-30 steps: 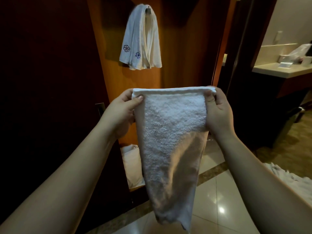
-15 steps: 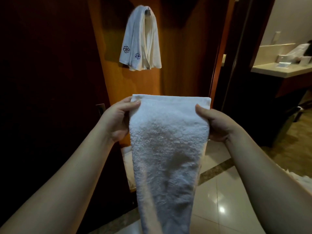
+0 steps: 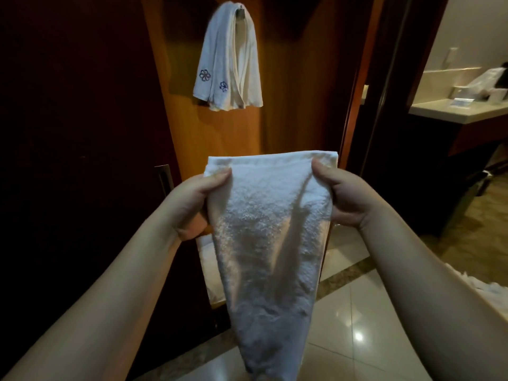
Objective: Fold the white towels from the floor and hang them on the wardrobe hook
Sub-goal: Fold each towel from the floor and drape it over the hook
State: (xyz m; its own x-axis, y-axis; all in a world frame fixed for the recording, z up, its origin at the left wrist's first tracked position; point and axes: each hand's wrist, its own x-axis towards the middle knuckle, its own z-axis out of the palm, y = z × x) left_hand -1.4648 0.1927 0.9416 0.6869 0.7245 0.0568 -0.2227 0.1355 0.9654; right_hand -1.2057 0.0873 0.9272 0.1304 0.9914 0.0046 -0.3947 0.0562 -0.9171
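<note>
a dark wooden door (image 3: 68, 133) filled the left side, with a metal handle plate (image 3: 164, 178) at its right edge. to the right, through a doorway with a reddish wooden frame (image 3: 354, 105), a pale countertop (image 3: 456, 111) carried a few light-coloured items (image 3: 486, 88) too blurred to tell apart, with a wall socket (image 3: 450, 55) on the beige wall above it. the glossy tiled floor (image 3: 354, 306) had a speckled stone border strip (image 3: 346, 276) crossing it and caught a bright spot of reflected light (image 3: 358, 336).
</note>
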